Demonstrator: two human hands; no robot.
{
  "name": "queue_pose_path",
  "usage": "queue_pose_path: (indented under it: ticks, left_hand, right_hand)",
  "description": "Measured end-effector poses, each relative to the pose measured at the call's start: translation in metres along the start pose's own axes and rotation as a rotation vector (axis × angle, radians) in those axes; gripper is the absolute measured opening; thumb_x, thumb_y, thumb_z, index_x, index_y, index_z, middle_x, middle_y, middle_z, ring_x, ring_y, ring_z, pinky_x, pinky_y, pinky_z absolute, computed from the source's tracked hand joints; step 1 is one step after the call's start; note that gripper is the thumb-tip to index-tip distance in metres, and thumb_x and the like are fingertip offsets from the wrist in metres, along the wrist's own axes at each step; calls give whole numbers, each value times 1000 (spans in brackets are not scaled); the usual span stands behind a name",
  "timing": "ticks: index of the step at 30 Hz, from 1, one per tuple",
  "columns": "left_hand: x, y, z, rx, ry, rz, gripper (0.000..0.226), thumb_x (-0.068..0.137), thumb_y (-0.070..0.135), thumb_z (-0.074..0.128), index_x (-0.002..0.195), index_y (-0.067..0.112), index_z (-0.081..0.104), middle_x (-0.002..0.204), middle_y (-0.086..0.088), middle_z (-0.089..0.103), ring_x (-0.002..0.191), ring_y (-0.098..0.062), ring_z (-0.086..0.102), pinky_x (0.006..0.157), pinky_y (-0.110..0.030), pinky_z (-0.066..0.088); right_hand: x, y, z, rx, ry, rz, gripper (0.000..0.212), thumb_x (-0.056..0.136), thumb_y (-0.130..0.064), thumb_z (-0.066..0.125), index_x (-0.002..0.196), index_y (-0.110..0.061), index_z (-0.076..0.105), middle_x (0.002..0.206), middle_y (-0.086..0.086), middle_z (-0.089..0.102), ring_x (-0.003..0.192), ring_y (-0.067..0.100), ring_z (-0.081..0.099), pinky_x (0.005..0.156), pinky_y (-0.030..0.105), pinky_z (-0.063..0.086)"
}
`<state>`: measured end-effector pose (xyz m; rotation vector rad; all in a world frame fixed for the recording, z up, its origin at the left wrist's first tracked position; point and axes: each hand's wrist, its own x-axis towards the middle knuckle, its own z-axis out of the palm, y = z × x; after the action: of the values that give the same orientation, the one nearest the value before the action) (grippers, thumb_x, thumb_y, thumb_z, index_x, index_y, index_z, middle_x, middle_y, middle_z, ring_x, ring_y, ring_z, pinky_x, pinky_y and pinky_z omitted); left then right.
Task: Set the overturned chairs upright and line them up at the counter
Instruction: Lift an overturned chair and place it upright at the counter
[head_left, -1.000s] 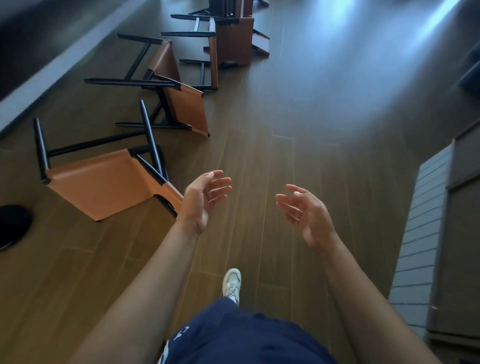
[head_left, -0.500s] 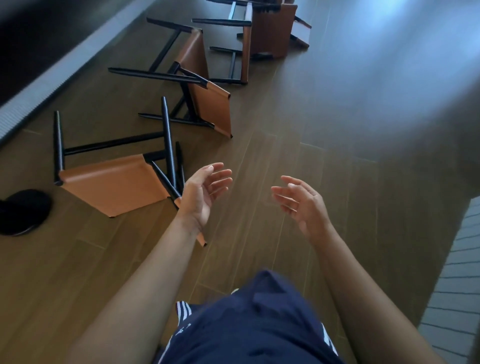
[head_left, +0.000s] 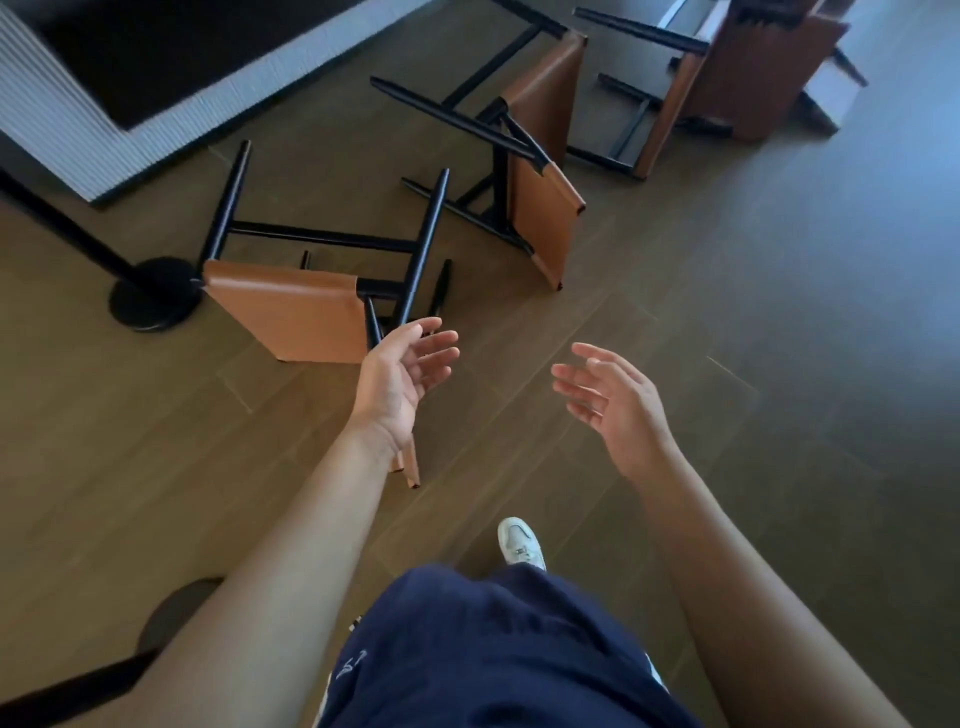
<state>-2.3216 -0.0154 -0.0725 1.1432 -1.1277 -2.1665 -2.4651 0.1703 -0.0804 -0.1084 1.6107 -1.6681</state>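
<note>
Head view. Three overturned chairs lie in a row on the wood floor (head_left: 701, 322) beside the ribbed counter (head_left: 67, 140). None is upright yet.

The nearest chair (head_left: 285, 312) lies tipped over just ahead of me, its tan seat panel facing me and its black legs pointing toward the counter. A round black post base (head_left: 150, 296) sits just beside its far corner. The second chair (head_left: 543, 208) and the third chair (head_left: 753, 78) lie farther along, to the right.

My left hand (head_left: 402, 379) hovers over the near chair where seat meets back, fingers spread and relaxed, holding nothing. Whether it touches the frame I cannot tell. My right hand (head_left: 618, 400) is also open and empty, over bare floor, well apart from any chair.

Handling, as I judge it:
- The tan panels look like leather stretched on the frame, so they would give under a pull.
- The black frame looks stiff and should carry the load.
- I would grip the top rail of the back with one hand and a seat rail with the other.
- The thin, smooth, tapered legs offer poor purchase.
- The chair looks moderately heavy, so I would pivot it on its legs rather than lift it.
</note>
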Motion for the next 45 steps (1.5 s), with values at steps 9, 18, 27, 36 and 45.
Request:
queue_pose_path:
  ticks: [9, 18, 27, 36, 45]
  left_hand:
    - [9, -14, -14, -206, 291, 54, 21, 97, 17, 47, 102, 10, 66, 98, -11, 72, 90, -23, 67, 80, -33, 50]
    - [11, -38, -70, -251, 487, 50, 20, 95, 15, 50, 103, 10, 67, 99, -10, 72, 94, -23, 65, 85, -37, 50]
    - [47, -88, -128, -190, 573, -22, 20, 95, 13, 51, 101, 11, 70, 102, -9, 72, 96, -21, 64, 88, -38, 50]
    - [92, -173, -175, -195, 671, -92, 21, 95, 13, 50, 102, 13, 70, 109, -8, 72, 99, -17, 62, 91, -37, 48]
    - [154, -263, -207, -188, 725, -184, 29, 100, 33, 46, 109, 18, 69, 116, 1, 68, 112, -12, 58, 104, -36, 38]
  right_hand:
    - [75, -10, 15, -177, -226, 125, 23, 100, -19, 50, 113, -22, 69, 102, 5, 76, 97, 20, 72, 86, 35, 52]
    - [103, 41, 78, -333, -364, 276, 22, 101, -17, 50, 113, -20, 68, 98, 4, 77, 94, 18, 73, 85, 33, 53]
    - [146, 120, 139, -522, -386, 370, 18, 100, -19, 52, 109, -18, 68, 93, 3, 77, 93, 19, 72, 85, 33, 54]
    - [189, 249, 159, -791, -443, 424, 13, 95, -23, 57, 86, -23, 66, 92, 2, 72, 83, 14, 65, 83, 33, 56]
    - [238, 354, 182, -947, -488, 486, 36, 93, -37, 59, 117, -10, 63, 96, 2, 68, 87, 15, 64, 89, 37, 56]
